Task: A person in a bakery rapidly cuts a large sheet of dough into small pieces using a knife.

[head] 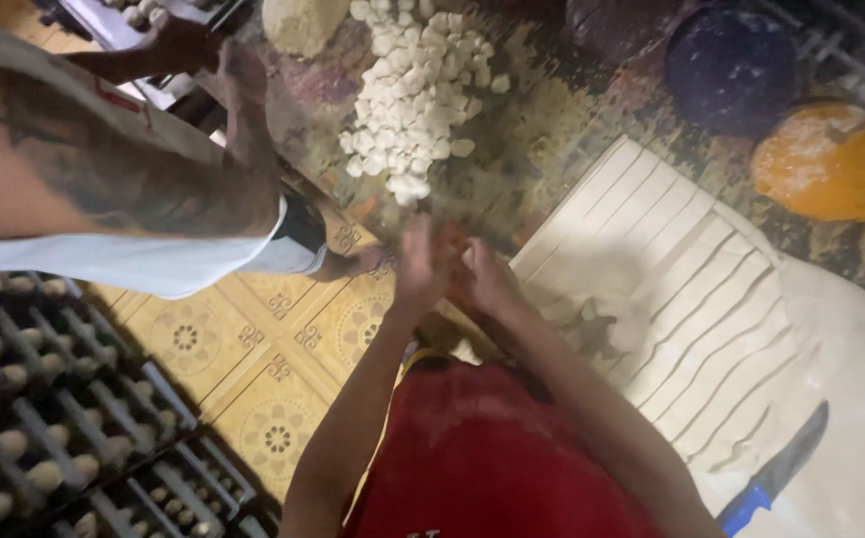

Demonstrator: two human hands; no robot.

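dough pieces (414, 95) heaped | left hand (420, 261), right hand (484, 279) blurred together, grip unclear | knife (776, 468) cut off

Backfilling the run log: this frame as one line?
left hand: pressed to right hand, blurred | pile of dough pieces: just beyond | dough sheet cut in strips: right | knife: on sheet

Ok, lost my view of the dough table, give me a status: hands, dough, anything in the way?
Left hand and right hand pressed together, contents hidden. Dough pieces heaped ahead; cut dough sheet right. Co-worker's arm close left.
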